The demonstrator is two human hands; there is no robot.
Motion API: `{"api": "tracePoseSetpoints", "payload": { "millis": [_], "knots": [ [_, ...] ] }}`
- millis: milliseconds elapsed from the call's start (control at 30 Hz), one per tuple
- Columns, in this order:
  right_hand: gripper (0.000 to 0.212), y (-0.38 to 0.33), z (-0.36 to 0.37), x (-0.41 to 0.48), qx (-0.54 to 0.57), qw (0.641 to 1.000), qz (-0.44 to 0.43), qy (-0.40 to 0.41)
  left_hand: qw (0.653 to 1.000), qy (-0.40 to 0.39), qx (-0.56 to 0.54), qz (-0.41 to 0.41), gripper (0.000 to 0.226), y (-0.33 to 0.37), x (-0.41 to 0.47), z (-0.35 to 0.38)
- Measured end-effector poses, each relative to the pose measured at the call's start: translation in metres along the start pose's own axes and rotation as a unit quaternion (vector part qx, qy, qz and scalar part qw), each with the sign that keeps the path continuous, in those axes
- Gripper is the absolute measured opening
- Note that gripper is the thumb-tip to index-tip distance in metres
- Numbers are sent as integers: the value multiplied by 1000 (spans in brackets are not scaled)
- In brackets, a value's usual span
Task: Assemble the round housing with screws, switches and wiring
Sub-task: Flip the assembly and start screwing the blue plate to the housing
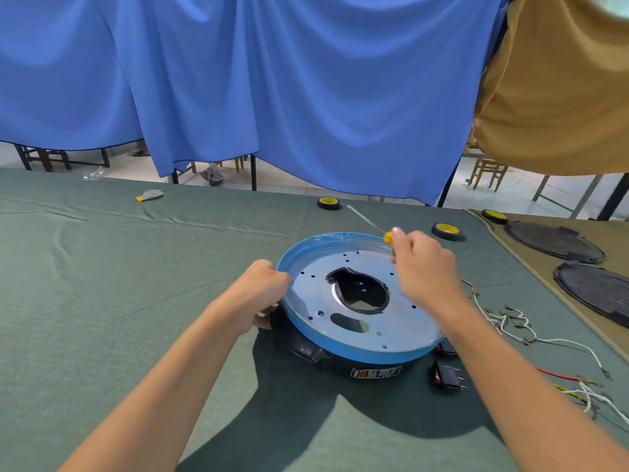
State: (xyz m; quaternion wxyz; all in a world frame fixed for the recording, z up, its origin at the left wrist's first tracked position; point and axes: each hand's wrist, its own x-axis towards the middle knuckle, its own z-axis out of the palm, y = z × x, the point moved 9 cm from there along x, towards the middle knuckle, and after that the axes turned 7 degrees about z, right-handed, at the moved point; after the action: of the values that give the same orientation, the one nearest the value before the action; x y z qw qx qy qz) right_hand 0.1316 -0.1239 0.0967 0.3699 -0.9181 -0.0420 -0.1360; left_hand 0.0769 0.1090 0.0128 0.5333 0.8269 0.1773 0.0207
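The round housing [354, 364] is black and sits on the green cloth, with a shiny metal plate [401, 321] on top, rimmed in blue film and pierced by small holes and a central opening. My left hand [263, 292] grips the plate's left rim. My right hand [425, 267] hovers over the plate's far right side and holds a screwdriver [371, 223] by its yellow handle, its shaft pointing away and up-left. Two black rocker switches [447, 374] lie by the housing's right edge. White, red and yellow wires [510, 323] with terminals lie to the right.
Three tape rolls, one [328, 202], another [446, 229] and a third [494, 216], stand behind the housing. Two black round covers [554, 241] lie on the brown cloth at right. A small grey-and-yellow item [149, 195] lies far left. Blue and brown curtains hang behind the table.
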Motion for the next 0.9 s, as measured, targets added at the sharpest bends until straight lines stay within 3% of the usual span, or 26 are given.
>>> {"api": "tracePoseSetpoints", "payload": {
  "millis": [200,433,567,767,900],
  "knots": [
    [47,36,-26,-11,30,993,24,111,987,-7,-136,-85,14,-1,-11,10],
    [47,39,-23,-12,72,989,42,123,967,83,-210,-115,8,-2,-19,12],
    [47,43,-25,-13,96,987,50,122,966,128,-219,-53,16,17,-18,2],
    [46,64,-32,-15,217,963,108,116,954,190,-188,139,41,76,-28,-26],
    [41,75,-27,-14,362,917,161,45,921,301,3,248,56,110,-44,-47]
  ]
}}
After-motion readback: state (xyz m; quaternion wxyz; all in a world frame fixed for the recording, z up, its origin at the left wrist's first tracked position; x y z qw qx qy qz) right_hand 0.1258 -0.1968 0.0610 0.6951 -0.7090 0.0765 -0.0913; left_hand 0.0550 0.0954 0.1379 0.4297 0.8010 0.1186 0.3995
